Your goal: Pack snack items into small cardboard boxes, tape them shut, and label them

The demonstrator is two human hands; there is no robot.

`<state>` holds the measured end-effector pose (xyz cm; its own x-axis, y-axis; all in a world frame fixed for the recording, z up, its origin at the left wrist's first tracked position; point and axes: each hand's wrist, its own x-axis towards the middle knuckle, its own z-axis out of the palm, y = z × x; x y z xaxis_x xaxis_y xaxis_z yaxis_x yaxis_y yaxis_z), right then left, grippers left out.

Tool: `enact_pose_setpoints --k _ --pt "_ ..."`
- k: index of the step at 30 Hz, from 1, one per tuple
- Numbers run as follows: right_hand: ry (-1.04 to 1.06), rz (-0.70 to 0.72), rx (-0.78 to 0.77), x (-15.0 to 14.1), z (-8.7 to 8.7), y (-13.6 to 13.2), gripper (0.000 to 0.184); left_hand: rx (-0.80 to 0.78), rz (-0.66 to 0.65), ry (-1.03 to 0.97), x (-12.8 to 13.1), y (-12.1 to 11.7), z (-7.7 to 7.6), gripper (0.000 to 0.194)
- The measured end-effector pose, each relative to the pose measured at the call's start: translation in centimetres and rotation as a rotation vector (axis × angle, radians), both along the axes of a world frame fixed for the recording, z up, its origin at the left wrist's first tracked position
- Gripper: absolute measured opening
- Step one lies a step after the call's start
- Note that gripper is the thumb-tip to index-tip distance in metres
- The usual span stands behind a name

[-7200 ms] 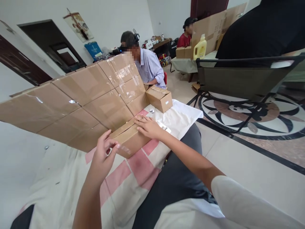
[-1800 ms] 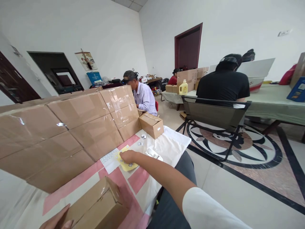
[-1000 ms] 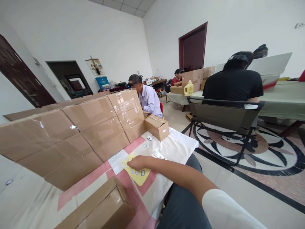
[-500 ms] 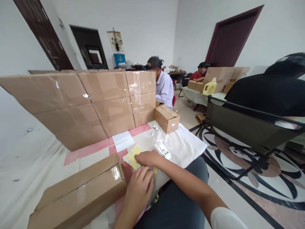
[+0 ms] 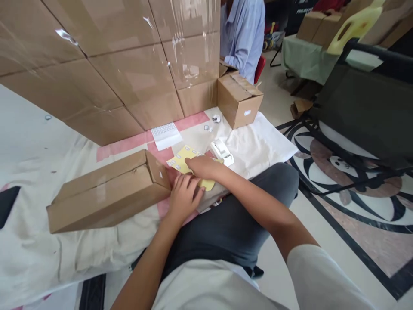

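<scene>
A yellow sheet of small white labels (image 5: 178, 160) is in my right hand (image 5: 204, 167), which is closed on it with the thumb on top. My left hand (image 5: 184, 193) meets the sheet's near edge with bent fingers, and part of the sheet shows beyond its fingertips. My hands partly cover the sheet. A long, closed cardboard box (image 5: 109, 189) lies on the cloth just left of my left hand. A small white label is on its end face. Flat on the cloth behind the yellow sheet is a white sheet with rows of grey print (image 5: 167, 135).
A wall of taped cartons (image 5: 129, 77) rises at the back. Beside it stands another small labelled box (image 5: 240, 101). A white dispenser-like device (image 5: 222, 151) and paper scraps (image 5: 208, 128) lie on the cloth. A co-worker's sleeve (image 5: 247, 38) and a dark chair (image 5: 361, 99) are beyond.
Earlier both hands were on a box, now at left. My right hand then took the yellow label sheet from the cloth and drew it nearer, and my left hand joined it. The view has tipped down.
</scene>
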<state>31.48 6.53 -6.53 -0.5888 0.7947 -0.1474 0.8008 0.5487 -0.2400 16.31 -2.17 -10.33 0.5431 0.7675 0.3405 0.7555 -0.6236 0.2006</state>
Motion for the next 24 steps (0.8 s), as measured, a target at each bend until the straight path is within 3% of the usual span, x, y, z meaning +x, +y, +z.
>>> enact_pose_setpoints --k 12,21,24 --pt "-0.039 0.010 -0.047 0.1 0.2 1.3 0.020 0.115 0.100 0.020 0.6 0.2 -1.2 0.025" --pt "0.118 0.036 -0.175 1.0 0.7 1.9 0.033 0.128 0.100 0.079 0.7 0.2 -0.7 0.024" --pt "0.139 0.029 -0.150 0.8 0.5 1.7 0.030 0.136 0.100 0.084 0.6 0.2 -0.7 0.024"
